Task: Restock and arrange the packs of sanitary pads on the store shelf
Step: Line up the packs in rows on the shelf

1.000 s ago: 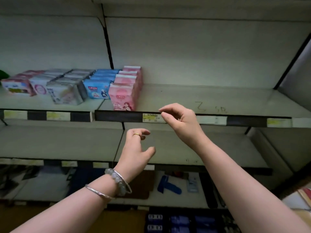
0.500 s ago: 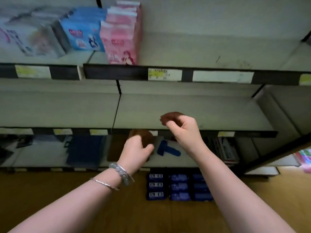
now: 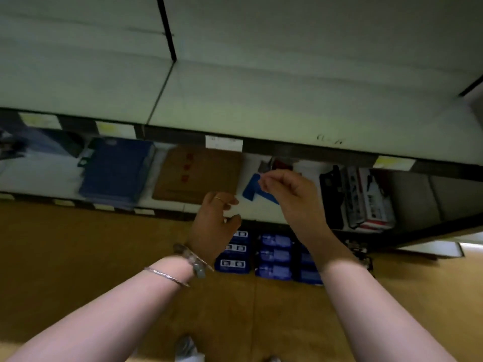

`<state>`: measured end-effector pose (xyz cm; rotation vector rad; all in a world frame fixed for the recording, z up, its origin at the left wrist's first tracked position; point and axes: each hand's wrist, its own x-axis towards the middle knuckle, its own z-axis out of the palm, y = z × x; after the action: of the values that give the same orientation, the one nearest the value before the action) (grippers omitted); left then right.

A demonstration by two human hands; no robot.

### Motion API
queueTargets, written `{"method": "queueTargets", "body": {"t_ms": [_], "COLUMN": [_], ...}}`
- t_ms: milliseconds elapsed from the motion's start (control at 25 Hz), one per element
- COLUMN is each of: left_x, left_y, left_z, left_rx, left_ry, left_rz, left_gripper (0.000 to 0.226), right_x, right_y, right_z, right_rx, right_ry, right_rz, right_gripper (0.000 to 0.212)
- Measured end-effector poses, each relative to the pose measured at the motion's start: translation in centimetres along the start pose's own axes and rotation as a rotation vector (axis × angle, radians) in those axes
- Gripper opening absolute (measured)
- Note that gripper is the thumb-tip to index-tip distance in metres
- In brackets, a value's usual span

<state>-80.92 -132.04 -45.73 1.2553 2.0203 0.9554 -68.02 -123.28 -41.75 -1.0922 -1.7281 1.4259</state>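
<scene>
View drops since the earlier frames: the pink and light-blue packs on the upper shelf have gone out of the top of the frame, and both hands sit lower, now level with the bottom shelf.

Left hand (image 3: 214, 223): fingers loosely curled, released, holding nothing. Ring (image 3: 218, 198) on one finger; beaded bracelet (image 3: 194, 260) and thin bangle (image 3: 167, 276) on the wrist.

Right hand (image 3: 292, 197): slightly higher and just right of the left, thumb and forefinger tips close together, nothing visible between them. The hands are near each other with a clear gap, and neither touches a shelf edge.

White shelf board (image 3: 287, 100) fills the upper frame. Its dark front rail (image 3: 300, 150) runs left to right with price labels (image 3: 224, 143) clipped on.

Bottom shelf (image 3: 47, 178), under that rail, left to right: blue flat stack (image 3: 117, 171), brown carton (image 3: 198, 176), blue flat piece (image 3: 252, 190) partly behind the right fingers, and black and white-red boxes (image 3: 366, 199).

Dark blue packs (image 3: 274, 257) lie in rows on the wood floor (image 3: 78, 257) just in front of the bottom shelf's edge, between and below the wrists. Print is too blurred to tell if they are pads. Open floor lies to the left of them.
</scene>
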Motion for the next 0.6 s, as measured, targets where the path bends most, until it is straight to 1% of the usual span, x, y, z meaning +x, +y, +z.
{"method": "queueTargets", "body": {"t_ms": [80, 120, 200, 280, 400, 520, 600], "left_x": [0.4, 0.6, 0.8, 1.2, 2.0, 3.1, 3.6], "left_y": [-4.4, -6.7, -12.4, -18.0, -26.0, -32.6, -36.5], "left_z": [3.5, 5.0, 8.5, 11.8, 16.4, 19.8, 22.0], "left_rx": [0.005, 0.043, 0.126, 0.151, 0.199, 0.306, 0.414], "left_ry": [-0.027, -0.041, -0.076, -0.115, -0.186, -0.307, -0.446], "left_rz": [-0.004, -0.012, -0.045, -0.082, -0.114, -0.126, -0.094], "left_gripper": [0.021, 0.021, 0.025, 0.025, 0.027, 0.036, 0.048], "right_x": [0.2, 0.2, 0.1, 0.0, 0.7, 2.0, 2.8], "right_y": [5.8, 8.7, 15.6, 22.4, 31.8, 39.0, 43.6], "right_z": [0.4, 0.7, 2.0, 3.7, 6.8, 9.3, 10.6], "right_rx": [0.003, 0.024, 0.051, 0.037, -0.012, -0.124, -0.252], "right_ry": [0.022, 0.033, 0.039, 0.028, 0.008, -0.051, -0.117], "right_rz": [0.031, 0.071, 0.153, 0.215, 0.268, 0.301, 0.292], "right_gripper": [0.026, 0.028, 0.026, 0.022, 0.025, 0.017, 0.013]}}
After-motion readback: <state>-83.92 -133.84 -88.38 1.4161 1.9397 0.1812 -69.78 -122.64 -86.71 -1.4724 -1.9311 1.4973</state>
